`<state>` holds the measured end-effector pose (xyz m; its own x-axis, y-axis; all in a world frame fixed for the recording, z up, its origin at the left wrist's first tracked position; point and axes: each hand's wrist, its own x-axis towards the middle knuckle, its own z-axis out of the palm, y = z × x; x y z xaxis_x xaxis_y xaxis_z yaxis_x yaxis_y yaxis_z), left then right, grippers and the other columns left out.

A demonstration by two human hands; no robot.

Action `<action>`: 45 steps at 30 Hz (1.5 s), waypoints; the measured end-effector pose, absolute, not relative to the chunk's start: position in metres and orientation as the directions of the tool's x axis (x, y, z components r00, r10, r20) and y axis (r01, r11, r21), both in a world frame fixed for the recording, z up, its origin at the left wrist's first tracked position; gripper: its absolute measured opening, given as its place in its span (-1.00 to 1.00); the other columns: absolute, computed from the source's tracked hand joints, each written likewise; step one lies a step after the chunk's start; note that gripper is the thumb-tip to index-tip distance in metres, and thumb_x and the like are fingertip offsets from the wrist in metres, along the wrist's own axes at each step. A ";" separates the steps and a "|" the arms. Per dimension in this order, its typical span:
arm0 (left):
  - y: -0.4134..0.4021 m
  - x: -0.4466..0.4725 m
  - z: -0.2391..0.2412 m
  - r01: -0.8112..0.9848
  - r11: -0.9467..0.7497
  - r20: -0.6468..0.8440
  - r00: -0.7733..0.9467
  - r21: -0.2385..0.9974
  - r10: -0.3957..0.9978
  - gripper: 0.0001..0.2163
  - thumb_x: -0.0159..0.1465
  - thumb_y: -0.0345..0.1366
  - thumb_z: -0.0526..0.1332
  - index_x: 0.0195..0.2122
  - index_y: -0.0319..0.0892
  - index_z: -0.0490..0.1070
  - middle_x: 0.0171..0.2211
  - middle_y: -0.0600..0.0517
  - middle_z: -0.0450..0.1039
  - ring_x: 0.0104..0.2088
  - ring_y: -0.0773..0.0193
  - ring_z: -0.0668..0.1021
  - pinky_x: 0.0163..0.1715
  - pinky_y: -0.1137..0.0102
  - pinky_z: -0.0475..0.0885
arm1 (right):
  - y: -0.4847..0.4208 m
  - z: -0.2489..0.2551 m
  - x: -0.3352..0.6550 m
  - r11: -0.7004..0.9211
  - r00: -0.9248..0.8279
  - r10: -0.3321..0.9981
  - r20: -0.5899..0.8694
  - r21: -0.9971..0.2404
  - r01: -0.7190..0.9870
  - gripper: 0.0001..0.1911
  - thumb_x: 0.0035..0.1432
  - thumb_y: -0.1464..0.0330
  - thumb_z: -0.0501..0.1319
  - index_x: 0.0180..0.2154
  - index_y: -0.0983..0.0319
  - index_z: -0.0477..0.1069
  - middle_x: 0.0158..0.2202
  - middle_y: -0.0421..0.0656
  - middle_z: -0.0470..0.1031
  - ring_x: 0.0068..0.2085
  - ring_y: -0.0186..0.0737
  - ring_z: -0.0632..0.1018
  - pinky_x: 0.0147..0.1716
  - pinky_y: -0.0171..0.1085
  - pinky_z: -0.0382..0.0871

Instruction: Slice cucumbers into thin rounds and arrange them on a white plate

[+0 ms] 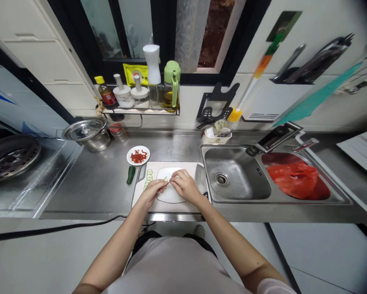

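Observation:
My left hand is closed in a pinch on a thin, pale green cucumber slice above a white plate. Beside it, my right hand has thumb and fingers pressed together over the plate; whatever they hold is too small to make out. The plate rests on a light cutting board. A row of overlapping cucumber slices lies on the board's left part. Just left of the board is a dark green cucumber piece. A small white dish holds small red pieces.
Right of the board is a steel sink; a red plastic bag fills its second basin. A lidded steel pot and a red-capped jar stand back left. Seasoning containers line a wall shelf.

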<state>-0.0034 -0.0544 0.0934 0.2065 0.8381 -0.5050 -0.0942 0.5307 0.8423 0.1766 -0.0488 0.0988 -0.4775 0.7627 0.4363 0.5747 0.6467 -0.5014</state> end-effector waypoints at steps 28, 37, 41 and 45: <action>-0.043 -0.002 0.096 0.225 0.030 -0.088 0.254 0.974 0.963 -0.78 0.09 -0.15 0.24 -0.53 -0.21 0.36 -0.57 0.11 0.27 -0.46 0.37 0.30 -0.37 0.47 0.24 | -0.034 0.089 0.177 0.448 -0.470 0.847 0.250 -0.812 0.375 -0.87 0.14 0.43 0.13 -0.45 0.21 0.36 -0.35 -0.21 0.45 -0.23 -0.27 0.42 -0.10 -0.22 0.24; -0.038 -0.002 0.074 0.289 0.036 -0.119 0.275 0.957 0.954 -0.78 0.07 -0.13 0.25 -0.49 -0.20 0.42 -0.54 0.09 0.35 -0.45 0.34 0.34 -0.37 0.46 0.23 | -0.031 0.067 0.181 0.225 -0.440 0.897 0.043 -0.902 0.369 -0.88 0.09 0.43 0.12 -0.44 0.24 0.41 -0.41 -0.21 0.48 -0.34 -0.32 0.45 -0.32 -0.35 0.29; -0.030 0.002 0.045 0.356 0.103 -0.198 0.242 0.929 0.950 -0.77 0.05 -0.12 0.26 -0.49 -0.20 0.43 -0.56 0.10 0.36 -0.47 0.35 0.36 -0.40 0.47 0.24 | -0.027 0.045 0.183 0.116 -0.380 0.921 -0.085 -0.872 0.476 -0.88 0.08 0.41 0.12 -0.43 0.25 0.42 -0.48 -0.25 0.46 -0.44 -0.37 0.40 -0.40 -0.39 0.24; -0.017 0.010 0.024 0.495 0.140 -0.254 0.171 0.858 0.952 -0.82 0.07 -0.17 0.25 -0.45 -0.19 0.45 -0.53 0.10 0.41 -0.47 0.34 0.38 -0.42 0.48 0.23 | -0.018 0.029 0.184 0.074 -0.307 0.942 -0.138 -0.805 0.589 -0.88 0.08 0.41 0.12 -0.43 0.26 0.42 -0.52 -0.27 0.42 -0.46 -0.38 0.38 -0.43 -0.41 0.18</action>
<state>0.0096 -0.0175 0.0244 0.1711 0.9519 -0.2540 0.4947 0.1400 0.8577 0.1840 -0.0180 0.0287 -0.3071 0.9417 -0.1377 0.5890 0.0745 -0.8047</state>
